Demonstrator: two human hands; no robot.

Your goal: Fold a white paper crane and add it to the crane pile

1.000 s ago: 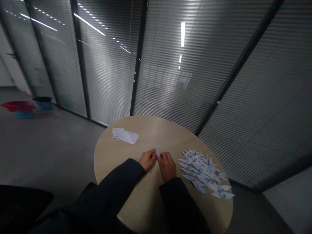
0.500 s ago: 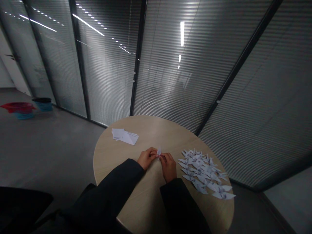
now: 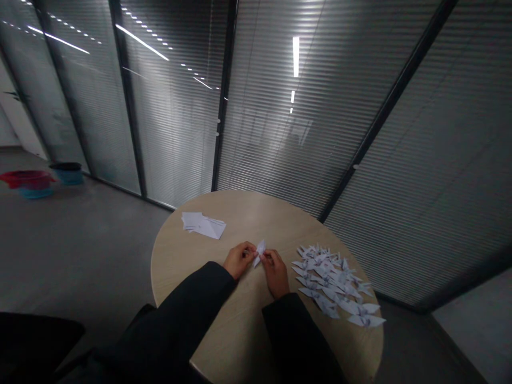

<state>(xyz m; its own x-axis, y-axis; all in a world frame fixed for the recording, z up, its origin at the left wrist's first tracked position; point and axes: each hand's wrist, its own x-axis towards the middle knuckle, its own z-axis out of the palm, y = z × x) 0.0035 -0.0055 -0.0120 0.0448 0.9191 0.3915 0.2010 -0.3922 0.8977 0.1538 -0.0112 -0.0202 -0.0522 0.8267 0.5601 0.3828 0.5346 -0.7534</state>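
Observation:
Between my hands, over the middle of the round table (image 3: 172, 266), is a small folded white paper crane (image 3: 260, 248), its pointed ends showing above and below my fingers. My left hand (image 3: 240, 259) pinches its left side with thumb and forefinger. From the right, my right hand (image 3: 276, 271) grips the other side with closed fingertips. Many finished paper cranes (image 3: 332, 280) lie bunched together to the right of my right hand. Flat sheets of white paper (image 3: 206, 225) are stacked loosely at the table's upper left.
A glass partition with blinds (image 3: 272, 133) stands right behind the table. On the floor at far left are a blue bin with a red liner (image 3: 34, 184) and one with a black liner (image 3: 68, 173). A dark chair-like shape (image 3: 36, 346) sits at lower left.
The folded paper between my fingers has turned and now shows more of its length, with points up and down. My hands have barely moved.

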